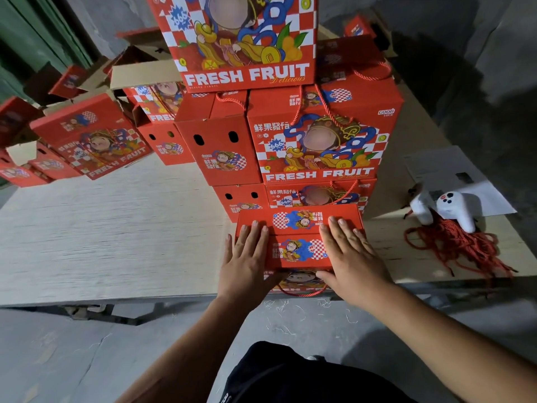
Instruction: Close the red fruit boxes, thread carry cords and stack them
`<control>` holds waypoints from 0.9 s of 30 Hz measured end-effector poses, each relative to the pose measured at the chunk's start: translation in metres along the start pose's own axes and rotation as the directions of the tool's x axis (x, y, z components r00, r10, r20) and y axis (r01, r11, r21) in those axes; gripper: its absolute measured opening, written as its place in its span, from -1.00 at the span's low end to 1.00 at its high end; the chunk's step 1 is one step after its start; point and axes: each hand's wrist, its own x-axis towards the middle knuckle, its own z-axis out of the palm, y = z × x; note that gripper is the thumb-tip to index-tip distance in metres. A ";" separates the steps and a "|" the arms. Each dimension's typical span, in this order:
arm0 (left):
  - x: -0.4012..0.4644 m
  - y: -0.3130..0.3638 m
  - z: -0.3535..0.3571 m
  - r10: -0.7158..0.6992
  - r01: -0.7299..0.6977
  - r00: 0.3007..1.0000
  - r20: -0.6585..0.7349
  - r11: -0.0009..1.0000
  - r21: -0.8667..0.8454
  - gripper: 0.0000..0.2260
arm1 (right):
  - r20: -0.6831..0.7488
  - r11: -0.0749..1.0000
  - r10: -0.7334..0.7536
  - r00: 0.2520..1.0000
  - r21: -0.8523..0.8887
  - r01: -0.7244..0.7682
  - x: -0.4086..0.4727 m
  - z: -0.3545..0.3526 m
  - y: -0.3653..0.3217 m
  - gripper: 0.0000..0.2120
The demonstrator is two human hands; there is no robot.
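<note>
Squarely under both palms: the box runs left to right

Flat and holding nothing, the left hand point(247, 257) and right hand point(350, 251) press the lid of the red box point(299, 242) at the surface point(116, 228) edge, equally near, the stack point(319, 141) directly behind.

a: the top box point(241, 39) is running off the upper edge, and the left boxes point(17, 170) are blurring.
b: the near box's point(299, 251) front face is hiding below the table point(116, 228) rim; only its cord loop point(302, 292) is peeking out.
</note>
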 end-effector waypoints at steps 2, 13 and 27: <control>-0.002 0.006 -0.004 0.032 -0.031 0.998 -0.046 0.999 0.004 -0.08 | -0.018 0.998 -0.004 1.000 0.068 0.005 -0.002 -0.005 -0.004 -0.10; -0.005 0.019 -0.004 0.113 -0.113 0.993 0.046 0.994 0.001 -0.13 | -0.016 0.998 0.033 0.999 0.048 -0.032 -0.015 0.001 -0.005 -0.06; 0.014 0.032 -0.007 0.207 -0.217 0.966 0.155 0.975 0.049 -0.04 | 0.117 0.997 -0.034 0.993 0.077 0.025 0.004 -0.010 -0.027 0.04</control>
